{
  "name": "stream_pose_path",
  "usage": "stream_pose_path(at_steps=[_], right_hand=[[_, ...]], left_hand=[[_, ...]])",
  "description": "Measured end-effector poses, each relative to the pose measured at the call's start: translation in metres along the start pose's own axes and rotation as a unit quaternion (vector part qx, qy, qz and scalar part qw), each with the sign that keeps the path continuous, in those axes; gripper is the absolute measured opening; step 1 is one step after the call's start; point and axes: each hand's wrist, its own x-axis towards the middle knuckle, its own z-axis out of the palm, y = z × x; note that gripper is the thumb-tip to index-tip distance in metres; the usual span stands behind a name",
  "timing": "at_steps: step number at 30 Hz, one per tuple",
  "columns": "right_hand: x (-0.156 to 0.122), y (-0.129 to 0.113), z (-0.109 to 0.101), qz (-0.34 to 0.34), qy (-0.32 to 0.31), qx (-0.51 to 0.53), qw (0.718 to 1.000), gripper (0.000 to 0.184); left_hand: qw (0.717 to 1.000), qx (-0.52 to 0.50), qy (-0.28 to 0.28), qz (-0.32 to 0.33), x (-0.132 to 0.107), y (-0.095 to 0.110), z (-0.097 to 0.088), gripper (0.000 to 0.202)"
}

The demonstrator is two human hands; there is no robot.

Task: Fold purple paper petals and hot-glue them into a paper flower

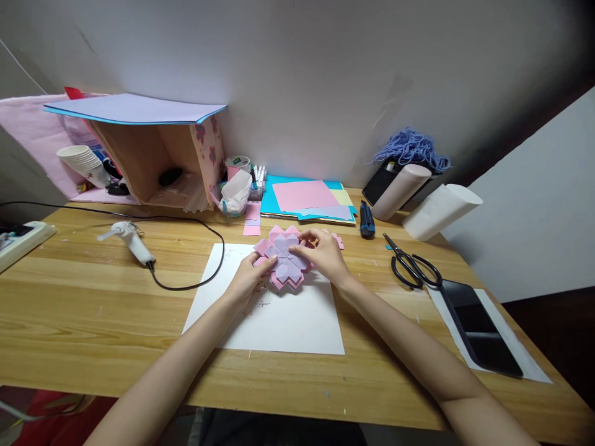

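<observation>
Between my two hands is a folded paper flower (pixel 284 259), its heart-shaped petals lilac in the middle and pink around the outside. My left hand (pixel 248 275) pinches its left side, thumb on the lilac petals. On the right, my right hand (pixel 325 253) grips the upper right edge, thumb over the lilac layer and fingers partly hidden behind. Beneath the flower lies a white paper sheet (pixel 283 325) with small marks on it. A bit of pink folded paper (pixel 339 240) shows just beyond my right hand.
A corded white glue gun (pixel 134 244) lies left. Black scissors (pixel 413 266), a blue utility knife (pixel 367 220) and a dark phone-like slab (pixel 481 328) are at right. Behind stand a cardboard box (pixel 211 158), coloured paper sheets (pixel 302 195), paper rolls (pixel 441 210) and blue yarn (pixel 411 150).
</observation>
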Motion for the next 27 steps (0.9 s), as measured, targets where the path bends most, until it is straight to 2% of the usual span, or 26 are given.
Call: stream_pose_path(at_steps=[4, 6, 9, 11, 14, 16, 27], right_hand=[[-0.001, -0.002, 0.001, -0.019, 0.011, -0.034, 0.999, 0.024], [0.001, 0.000, 0.002, -0.019, 0.030, -0.048, 0.998, 0.031], [0.005, 0.005, 0.000, 0.036, 0.031, -0.014, 0.999, 0.050], [0.009, 0.007, -0.004, 0.093, -0.038, 0.042, 0.994, 0.055], [0.013, 0.010, -0.010, 0.156, -0.195, 0.116, 0.961, 0.045], [0.014, 0.012, -0.012, 0.170, -0.238, 0.134, 0.947, 0.040], [0.012, 0.014, -0.007, 0.165, -0.199, 0.111, 0.960, 0.041]], left_hand=[[1.000, -0.001, 0.007, 0.002, -0.001, 0.001, 0.002, 0.042], [1.000, -0.006, 0.009, -0.002, 0.000, 0.001, 0.002, 0.043], [1.000, -0.022, 0.006, 0.016, 0.003, -0.001, 0.001, 0.041], [0.999, -0.028, 0.008, 0.036, 0.004, -0.001, 0.001, 0.040], [0.999, -0.023, 0.016, 0.033, 0.004, -0.002, 0.000, 0.042], [0.999, -0.018, 0.020, 0.022, 0.004, -0.002, -0.001, 0.042], [0.999, -0.006, 0.033, -0.003, 0.001, 0.003, 0.000, 0.042]])
